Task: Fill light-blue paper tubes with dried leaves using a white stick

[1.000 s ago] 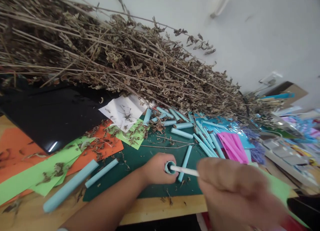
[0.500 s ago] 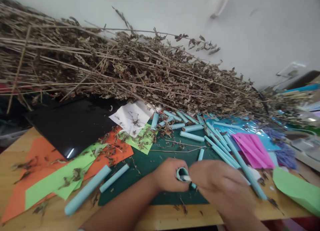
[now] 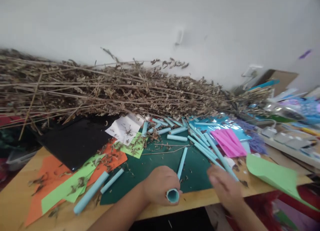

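My left hand (image 3: 161, 184) is closed around a rolled light-blue paper tube (image 3: 172, 195), whose round open end faces me at the table's front edge. Apart from it, to the right, is my right hand (image 3: 223, 187), smeared by motion; whether its fingers hold anything cannot be made out. It is close to the long blue paper tubes (image 3: 221, 156) lying on the dark green mat (image 3: 160, 164). A thinner blue tube (image 3: 182, 163) lies just beyond my left hand. Two more tubes rest at the left, one a thick tube (image 3: 91, 192).
Dried leafy stalks (image 3: 140, 91) are heaped along the wall. At left lie a black sheet (image 3: 77, 141), orange paper (image 3: 50, 164) and green strips (image 3: 60, 194). Pink paper (image 3: 228, 142), a blue plastic packet (image 3: 232, 126), green paper (image 3: 272, 174) and a power strip (image 3: 287, 142) are on the right.
My right hand has drawn away from the tube's mouth to the right, and the pale object there no longer shows. My left hand has moved nearer the front edge. The camera view has shifted.
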`<state>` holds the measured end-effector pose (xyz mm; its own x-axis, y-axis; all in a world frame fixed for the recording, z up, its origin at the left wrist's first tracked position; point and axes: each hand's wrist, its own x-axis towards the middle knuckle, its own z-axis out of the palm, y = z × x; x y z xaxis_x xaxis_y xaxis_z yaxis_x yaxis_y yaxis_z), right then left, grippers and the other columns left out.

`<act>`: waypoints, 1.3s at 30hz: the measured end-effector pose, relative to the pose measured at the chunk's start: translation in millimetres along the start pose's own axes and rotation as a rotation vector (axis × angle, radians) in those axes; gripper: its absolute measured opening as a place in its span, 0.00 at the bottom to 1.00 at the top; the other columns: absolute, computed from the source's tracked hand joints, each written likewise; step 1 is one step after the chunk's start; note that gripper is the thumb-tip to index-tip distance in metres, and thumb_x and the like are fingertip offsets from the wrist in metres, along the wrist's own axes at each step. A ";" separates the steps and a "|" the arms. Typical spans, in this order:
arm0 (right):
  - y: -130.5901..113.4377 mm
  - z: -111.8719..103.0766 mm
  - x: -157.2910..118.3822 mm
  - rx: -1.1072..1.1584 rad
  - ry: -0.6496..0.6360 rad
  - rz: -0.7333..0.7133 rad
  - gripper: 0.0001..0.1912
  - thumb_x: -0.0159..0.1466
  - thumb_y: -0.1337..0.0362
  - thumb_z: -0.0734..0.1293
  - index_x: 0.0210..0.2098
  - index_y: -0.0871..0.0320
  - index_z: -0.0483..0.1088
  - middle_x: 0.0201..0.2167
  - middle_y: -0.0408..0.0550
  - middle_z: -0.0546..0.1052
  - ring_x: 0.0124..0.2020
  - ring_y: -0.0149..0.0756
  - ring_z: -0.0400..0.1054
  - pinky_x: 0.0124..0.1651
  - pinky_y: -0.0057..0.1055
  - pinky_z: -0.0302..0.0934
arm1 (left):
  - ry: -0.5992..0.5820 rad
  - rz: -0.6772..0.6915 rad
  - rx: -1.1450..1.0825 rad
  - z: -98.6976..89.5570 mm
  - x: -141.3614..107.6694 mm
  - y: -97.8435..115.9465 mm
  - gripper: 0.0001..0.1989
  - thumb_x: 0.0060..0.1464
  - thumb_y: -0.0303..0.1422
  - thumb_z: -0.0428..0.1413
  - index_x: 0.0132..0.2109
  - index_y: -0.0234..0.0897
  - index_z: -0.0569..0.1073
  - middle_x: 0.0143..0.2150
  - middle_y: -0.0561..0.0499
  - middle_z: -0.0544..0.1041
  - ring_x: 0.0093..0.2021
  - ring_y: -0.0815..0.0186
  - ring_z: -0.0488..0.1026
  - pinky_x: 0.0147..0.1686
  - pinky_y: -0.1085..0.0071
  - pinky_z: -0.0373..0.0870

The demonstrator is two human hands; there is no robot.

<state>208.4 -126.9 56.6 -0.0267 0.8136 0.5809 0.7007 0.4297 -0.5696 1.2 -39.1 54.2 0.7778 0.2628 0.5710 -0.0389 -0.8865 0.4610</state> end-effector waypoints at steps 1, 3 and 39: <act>6.6 3.6 2.9 -0.053 -0.069 -0.042 0.10 0.60 0.63 0.57 0.26 0.61 0.64 0.24 0.43 0.66 0.26 0.29 0.61 0.28 0.28 0.57 | 0.028 0.004 0.001 -5.7 5.3 8.8 0.04 0.43 0.31 0.47 0.24 0.37 0.63 0.21 0.51 0.71 0.23 0.70 0.67 0.27 0.73 0.63; 18.1 13.7 10.0 -0.149 -0.201 -0.102 0.11 0.60 0.65 0.56 0.24 0.60 0.63 0.21 0.44 0.65 0.25 0.31 0.59 0.28 0.29 0.55 | 0.074 0.009 -0.003 -17.2 14.9 27.4 0.03 0.43 0.31 0.47 0.24 0.37 0.62 0.20 0.51 0.71 0.23 0.70 0.67 0.27 0.74 0.63; 7.7 52.3 -146.7 -0.017 -0.365 -0.306 0.13 0.53 0.71 0.59 0.34 0.47 0.64 0.24 0.42 0.73 0.22 0.38 0.68 0.22 0.34 0.64 | 0.178 -0.603 0.436 -12.2 -64.5 46.2 0.09 0.49 0.30 0.49 0.22 0.35 0.64 0.34 0.46 0.76 0.38 0.64 0.72 0.37 0.68 0.70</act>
<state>180.4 -222.4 -63.4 -0.4804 0.7365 0.4762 0.6333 0.6669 -0.3925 -58.4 -92.3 47.0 0.4712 0.7738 0.4234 0.6406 -0.6302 0.4388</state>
